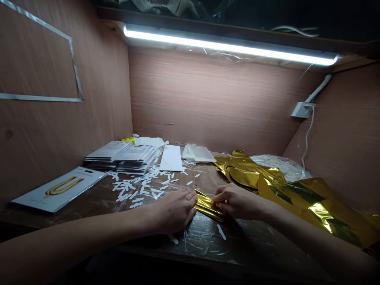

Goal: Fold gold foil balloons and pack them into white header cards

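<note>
A folded gold foil balloon (208,206) lies on the dark tabletop in front of me, its shiny surface creased lengthwise. Flat across its left end rests my left hand (175,209), fingers stretched out and pressing down. My right hand (233,201) pinches the foil near the right end between thumb and curled fingers. More gold foil balloons (285,194) lie in a loose, flat heap beyond and beside my right forearm. A small white strip (221,232) lies just below the folded foil.
Many white paper strips (142,188) are scattered left of centre. Behind them stand stacks of packaged cards (133,156); one pack (56,188) pictures a gold U. A white card (171,158), clear plastic sleeves (197,153) and a plastic bag (279,164) lie farther back, under a lamp (231,46).
</note>
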{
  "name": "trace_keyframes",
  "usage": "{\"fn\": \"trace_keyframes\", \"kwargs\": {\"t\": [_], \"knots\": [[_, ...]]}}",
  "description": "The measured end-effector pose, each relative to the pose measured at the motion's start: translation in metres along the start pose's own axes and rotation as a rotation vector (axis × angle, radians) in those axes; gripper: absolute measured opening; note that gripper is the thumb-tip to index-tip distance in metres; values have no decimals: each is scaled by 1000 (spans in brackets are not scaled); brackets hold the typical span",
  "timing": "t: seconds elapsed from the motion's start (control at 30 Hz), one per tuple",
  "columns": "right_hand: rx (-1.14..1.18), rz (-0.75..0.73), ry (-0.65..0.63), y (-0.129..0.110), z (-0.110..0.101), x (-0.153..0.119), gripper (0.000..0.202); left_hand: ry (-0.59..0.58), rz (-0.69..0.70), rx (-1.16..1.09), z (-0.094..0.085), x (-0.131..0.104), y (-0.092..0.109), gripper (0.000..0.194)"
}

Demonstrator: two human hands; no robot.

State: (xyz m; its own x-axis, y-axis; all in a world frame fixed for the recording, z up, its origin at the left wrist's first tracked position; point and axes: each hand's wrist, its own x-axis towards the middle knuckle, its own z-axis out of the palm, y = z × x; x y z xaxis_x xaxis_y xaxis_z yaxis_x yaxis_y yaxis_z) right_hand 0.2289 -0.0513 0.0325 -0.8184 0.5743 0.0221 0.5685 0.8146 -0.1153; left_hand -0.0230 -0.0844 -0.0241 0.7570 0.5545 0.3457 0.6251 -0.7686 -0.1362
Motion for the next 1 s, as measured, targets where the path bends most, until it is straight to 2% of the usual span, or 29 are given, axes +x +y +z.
{"fn": "trace_keyframes", "kwargs": {"t": [0.13,0.27,0.37,0.43,0.5,0.57,0.7,0.77,0.83,0.97,1.0], "knots": [[145,222,25,-12,-4,13,21,-19,-9,9,-1,0,1,45],[722,440,-101,-4,-15,24,31,-21,-27,-52,-5,1,1,45],[1061,376,-149,21,-16,26,38,-38,-41,-118,-7,-1,-1,46],[1150,272,-226,39,-9,26,45,-50,-59,-161,-7,-2,-3,47],[1137,162,-261,51,2,26,53,-60,-83,-203,-6,-4,-5,47],[1060,88,-174,54,14,27,49,-68,-104,-247,-6,-6,-7,47],[845,58,106,45,33,29,19,-86,-83,-387,-15,-6,-14,41],[772,51,180,43,37,30,17,-102,-75,-485,-20,-2,-26,36],[777,55,242,45,39,31,19,-113,-130,-510,-23,4,-49,32],[834,71,386,53,42,30,24,5,-411,-212,-19,23,-116,32],[824,76,419,54,43,30,26,4,-435,-179,-17,27,-132,31]]}}
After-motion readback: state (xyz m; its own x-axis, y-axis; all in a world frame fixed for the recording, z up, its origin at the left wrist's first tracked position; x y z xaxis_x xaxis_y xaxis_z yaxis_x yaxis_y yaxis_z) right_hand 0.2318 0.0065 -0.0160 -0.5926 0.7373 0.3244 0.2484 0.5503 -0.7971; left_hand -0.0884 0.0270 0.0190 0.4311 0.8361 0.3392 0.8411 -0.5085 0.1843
